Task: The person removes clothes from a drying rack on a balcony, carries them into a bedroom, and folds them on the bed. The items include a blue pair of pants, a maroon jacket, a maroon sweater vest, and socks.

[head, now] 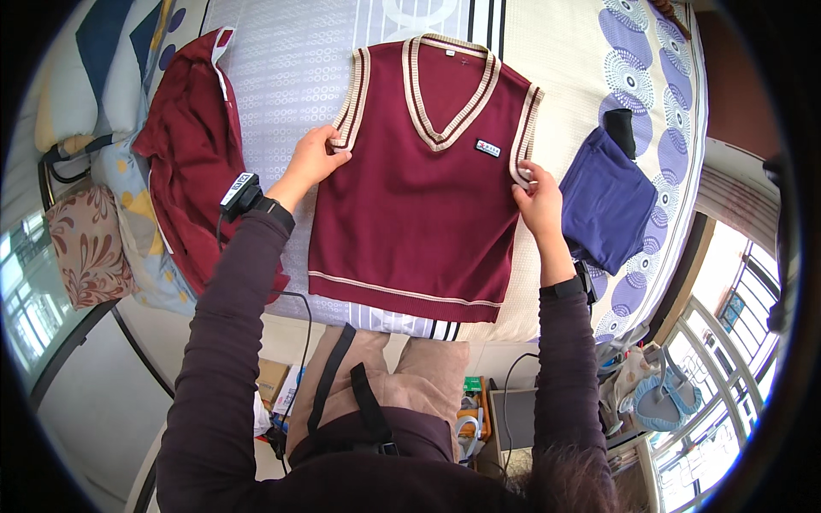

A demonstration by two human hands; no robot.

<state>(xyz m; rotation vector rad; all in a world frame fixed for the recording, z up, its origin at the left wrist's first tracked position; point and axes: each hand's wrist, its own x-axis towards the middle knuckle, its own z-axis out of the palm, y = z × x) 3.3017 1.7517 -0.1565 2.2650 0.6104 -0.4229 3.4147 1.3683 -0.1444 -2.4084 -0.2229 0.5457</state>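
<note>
A maroon knitted V-neck vest (410,211) lies spread out face up on the bed, its neckline away from me. Cream ribbing with dark stripes edges the neck and armholes, and a small badge with writing (488,148) sits on the chest. My left hand (314,156) pinches the lower end of the left-side armhole trim between thumb and fingers. On the other side, my right hand (537,192) grips the bottom of the right-side armhole trim. The vest's hem lies close to the bed's near edge, with a slight ripple at its lower right.
A crumpled maroon garment with white trim (192,141) lies left of the vest. Folded dark blue clothing (606,199) and a black cloth piece (619,131) rest at the right. A patterned cushion (90,247) is at far left. Cables hang from both wrist devices.
</note>
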